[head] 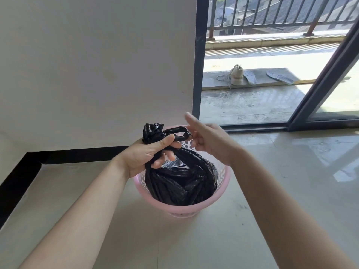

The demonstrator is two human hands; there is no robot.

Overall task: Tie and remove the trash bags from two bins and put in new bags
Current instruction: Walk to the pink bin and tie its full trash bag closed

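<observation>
fingers (165,141) of left hand (139,158) clenched round neck of black bag (180,183); right fingers (191,118) blurred at its loop, grip unclear

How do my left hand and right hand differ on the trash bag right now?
Left hand grips the gathered neck of the trash bag, fingers curled; right hand only pinches its loop end, one finger straight. Both hold the same bag, which sits in the pink bin.

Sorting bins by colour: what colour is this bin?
Pink, with perforated walls; the bin shows only in the head view.
</observation>
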